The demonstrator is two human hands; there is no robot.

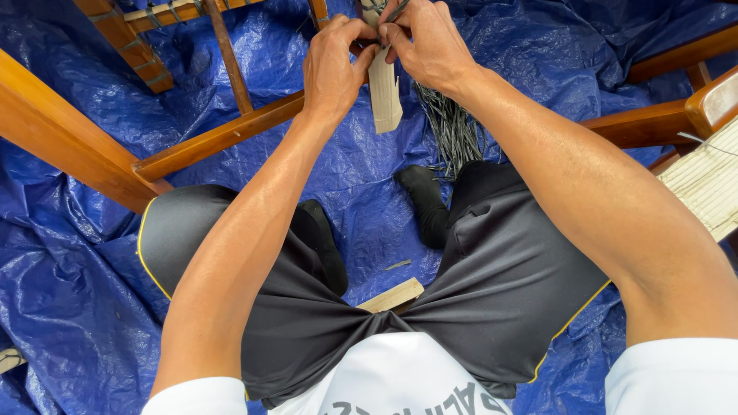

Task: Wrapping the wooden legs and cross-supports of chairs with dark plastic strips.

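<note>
- Top edge of frame cuts off the work area: fingertips of both hands and whatever sits above them are partly out of view.
- Left hand (334,65) fingers pinched closed at the top of a flat pale wooden strip (384,92); thumb and forefinger touch it.
- Right hand (430,46) fingers also closed tight, pinching a thin dark strand (397,11) just above the strip. Strand's upper end runs out of frame; can't tell what it's attached to.
- Wooden strip: long axis near vertical in frame, hanging down from the fingers, lower end pointing toward the person's lap. Upper end hidden behind the fingers.
- Location: strip sits between the two hands at top centre, in front of a wooden chair frame (223,134).
- Bundle of dark thin strands (453,131) lies on the blue tarp (69,261) just right of the strip, strands running roughly up-down; its top is hidden behind the right wrist.
- Second short wooden piece (392,296) on the tarp between the legs, partly covered by the black shorts (500,284).
- Woven pale seat panel (711,184) at right edge, cut off by the frame.
- Feet in dark socks (423,200), partly hidden by the legs.
</note>
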